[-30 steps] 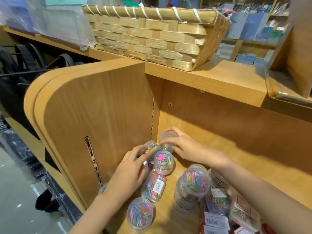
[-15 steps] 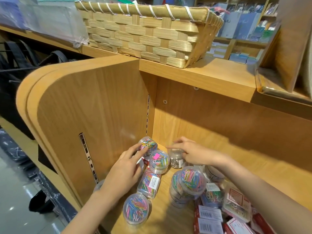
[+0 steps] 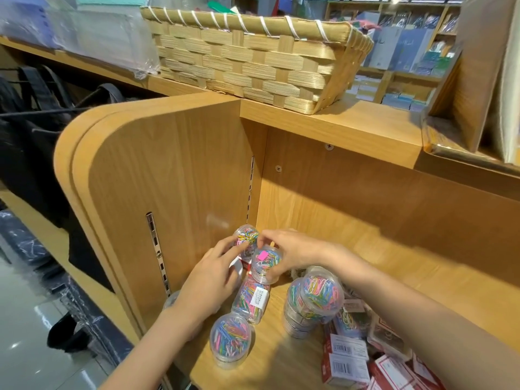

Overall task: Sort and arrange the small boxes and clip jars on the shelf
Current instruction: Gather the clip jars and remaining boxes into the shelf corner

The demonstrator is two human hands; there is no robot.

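Head view looks down into the corner of a wooden shelf, where clear clip jars sit against the left side panel. The right hand curls thumb and fingers round the pink-tagged jar, which stands upright, lid toward the camera, its axis vertical. The left hand has its fingers mostly extended, and its index fingertip touches the corner jar; that jar also stands upright, just behind and to the left of the pink-tagged jar, nearest the back corner. Whether the left hand's other fingers hold anything, I cannot tell.

In front of the gripped jar, a lying jar rests on its side, its long axis running from the back of the shelf toward the front edge, its white barcode label facing up. Nearer the front edge stands the front jar, upright, full of coloured clips. To the right, the stacked jar sits atop another clear jar, tilted slightly so its lid faces up and toward the camera. Red and white small boxes lie jumbled at the lower right, barcodes showing.

On the shelf top above sits a woven basket.
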